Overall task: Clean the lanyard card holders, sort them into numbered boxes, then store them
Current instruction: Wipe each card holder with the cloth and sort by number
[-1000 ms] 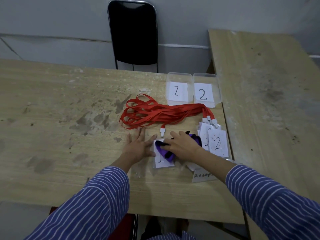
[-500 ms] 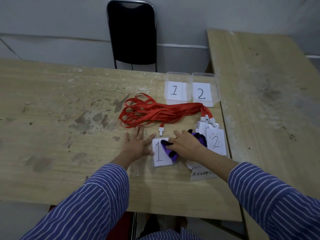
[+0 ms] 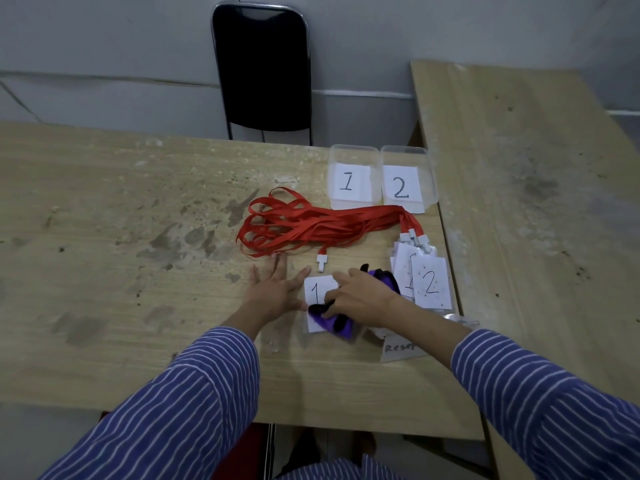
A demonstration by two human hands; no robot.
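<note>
A clear card holder with a paper marked 1 [image 3: 317, 289] lies flat on the wooden table [image 3: 138, 237]. My left hand [image 3: 277, 289] rests flat beside it, fingers spread, thumb touching its left edge. My right hand [image 3: 360, 296] grips a purple and black cloth [image 3: 334, 322] and presses it onto the holder's lower part. A stack of other holders, the top one marked 2 [image 3: 429, 284], lies to the right. Red lanyards [image 3: 304, 226] lie bunched behind my hands. Two clear boxes labelled 1 [image 3: 349, 181] and 2 [image 3: 403, 185] stand at the back.
A paper slip with handwriting [image 3: 398, 349] lies under my right forearm near the table's right edge. A second wooden table [image 3: 536, 202] adjoins on the right. A black chair [image 3: 261, 67] stands behind the table against the wall.
My right hand has dragged the cloth down the holder toward me, uncovering the upper part of the figure 1. My left hand stays flat in place.
</note>
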